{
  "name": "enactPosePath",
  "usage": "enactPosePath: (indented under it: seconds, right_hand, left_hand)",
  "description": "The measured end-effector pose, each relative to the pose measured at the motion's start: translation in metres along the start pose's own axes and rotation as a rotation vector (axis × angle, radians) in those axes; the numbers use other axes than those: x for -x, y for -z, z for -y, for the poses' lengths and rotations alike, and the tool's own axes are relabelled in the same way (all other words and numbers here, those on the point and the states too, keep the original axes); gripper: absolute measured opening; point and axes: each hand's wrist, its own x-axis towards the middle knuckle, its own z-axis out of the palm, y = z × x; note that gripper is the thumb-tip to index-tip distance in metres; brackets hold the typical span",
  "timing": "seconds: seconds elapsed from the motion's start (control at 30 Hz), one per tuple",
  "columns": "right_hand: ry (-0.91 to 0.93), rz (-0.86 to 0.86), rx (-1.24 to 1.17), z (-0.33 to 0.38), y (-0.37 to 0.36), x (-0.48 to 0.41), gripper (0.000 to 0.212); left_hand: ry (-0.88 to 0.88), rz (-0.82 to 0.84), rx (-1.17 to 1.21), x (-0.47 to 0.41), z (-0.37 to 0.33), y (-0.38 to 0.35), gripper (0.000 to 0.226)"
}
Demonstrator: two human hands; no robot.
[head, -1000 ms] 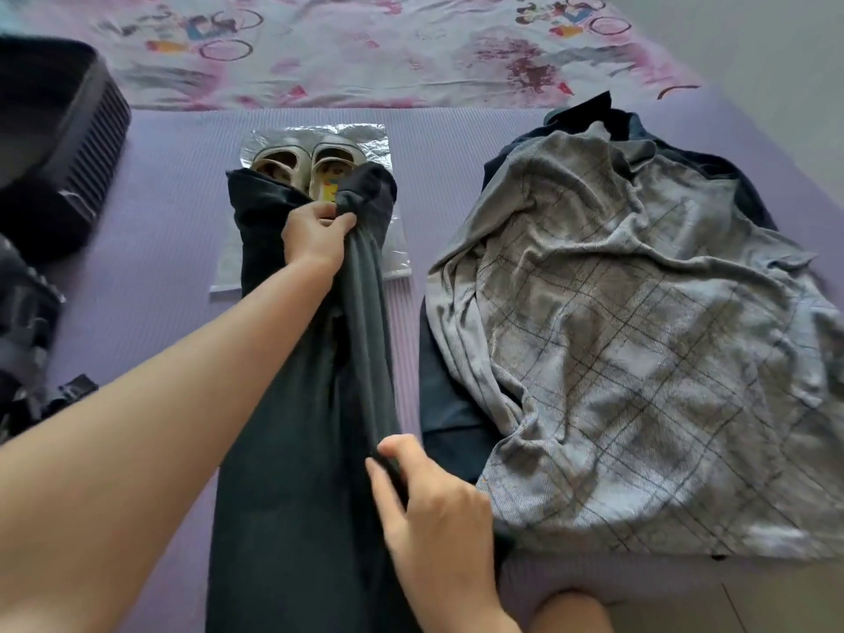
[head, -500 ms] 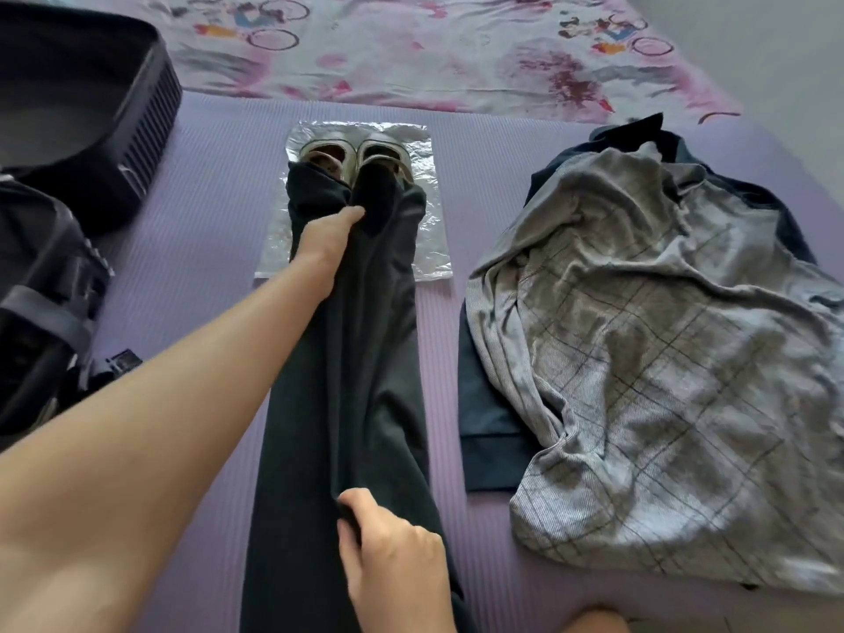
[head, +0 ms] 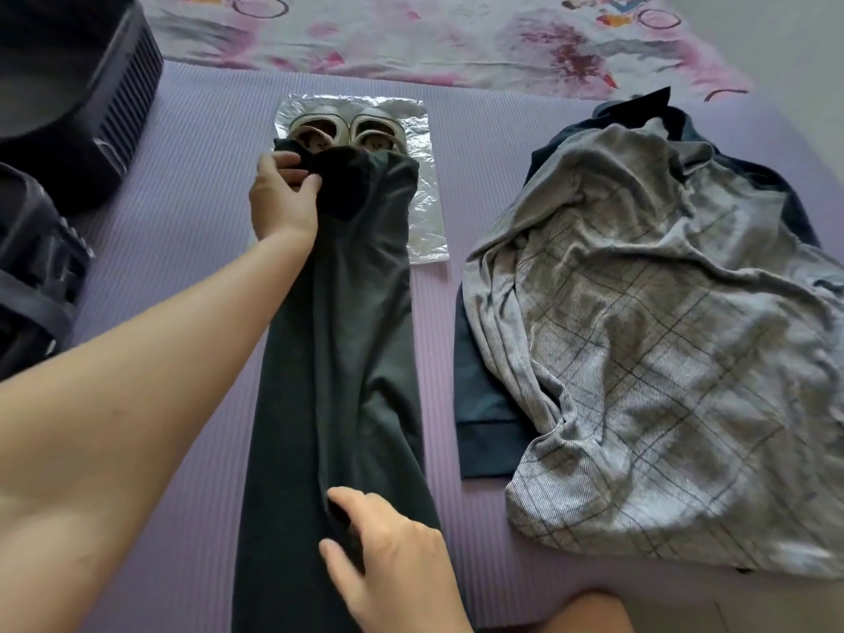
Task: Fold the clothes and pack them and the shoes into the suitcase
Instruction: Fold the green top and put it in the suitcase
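Dark grey trousers (head: 347, 358) lie stretched lengthwise on the purple mat, folded leg on leg. My left hand (head: 281, 198) grips their far end, next to a pair of beige shoes (head: 347, 132) on a silver plastic bag (head: 424, 212); the trousers cover the shoes' near part. My right hand (head: 392, 555) pinches the cloth near the near end. To the right, a grey checked shirt (head: 662, 358) lies crumpled over a navy garment (head: 484, 427). The open black suitcase (head: 91, 93) sits at the left edge.
The purple mat (head: 182, 249) covers the floor, with a pink patterned sheet (head: 434, 38) beyond it. Pale bare floor (head: 776, 34) shows at the far right. My knee (head: 589, 609) appears at the bottom edge.
My left hand has shifted to the left far corner of the trousers and now grips it. My right hand has kept its pinch near the near end. The view panned left.
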Motion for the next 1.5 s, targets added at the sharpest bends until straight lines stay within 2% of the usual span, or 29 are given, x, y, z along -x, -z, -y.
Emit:
enactPosePath:
  seconds: [0.13,0.2,0.3,0.37,0.47,0.53,0.63,0.73,0.8,0.87,0.93,0.97,1.13,1.33,1.5]
  right_hand:
    - [0.005,0.080,-0.082,-0.001,0.014,0.015,0.047]
    - [-0.055,0.075,-0.014,-0.001,0.014,0.025,0.043]
    - [-0.151,-0.018,0.051,0.000,0.009,0.035,0.038]
    - [-0.167,-0.047,-0.043,0.003,0.007,0.043,0.038]
    - [-0.219,-0.036,-0.353,0.018,0.004,0.048,0.037]
    - [-0.153,0.014,-0.411,0.035,0.005,0.051,0.033]
    - [-0.099,0.150,-0.348,0.048,0.005,0.062,0.036]
    - [-0.155,-0.013,-0.305,0.031,0.007,0.077,0.039]
    - [-0.224,-0.164,-0.296,0.006,0.007,0.091,0.029]
    - [-0.298,-0.216,-0.270,-0.017,0.004,0.106,0.043]
    - [-0.310,-0.172,-0.261,-0.024,0.002,0.114,0.062]
    - [-0.295,-0.155,-0.262,-0.024,0.000,0.115,0.062]
    - [-0.266,-0.190,-0.166,-0.020,-0.012,0.111,0.025]
    - [-0.274,-0.303,-0.097,-0.018,-0.005,0.127,0.022]
    - [-0.359,-0.124,-0.065,-0.018,-0.004,0.137,0.010]
  left_hand:
    - [-0.010,0.000,0.020,0.020,0.002,0.024,0.029]
    - [0.073,0.025,0.083,0.041,0.015,0.041,0.029]
    - [0.203,0.159,0.195,0.097,0.039,0.075,0.018]
    - [0.299,0.265,0.258,0.148,0.050,0.103,0.007]
    - [0.492,0.402,0.308,0.218,0.057,0.139,0.019]
    - [0.563,0.462,0.302,0.250,0.060,0.155,0.022]
    - [0.578,0.464,0.245,0.275,0.068,0.169,0.017]
    - [0.543,0.469,0.134,0.287,0.078,0.176,0.007]
    - [0.486,0.500,0.038,0.295,0.083,0.178,0.020]
    - [0.464,0.508,-0.011,0.302,0.084,0.179,0.028]
    - [0.464,0.489,-0.023,0.307,0.090,0.180,0.023]
    - [0.464,0.485,-0.022,0.310,0.093,0.180,0.018]
    - [0.490,0.460,0.073,0.322,0.102,0.183,0.015]
    - [0.511,0.452,0.210,0.328,0.098,0.188,0.016]
    - [0.401,0.481,0.007,0.330,0.109,0.188,0.020]
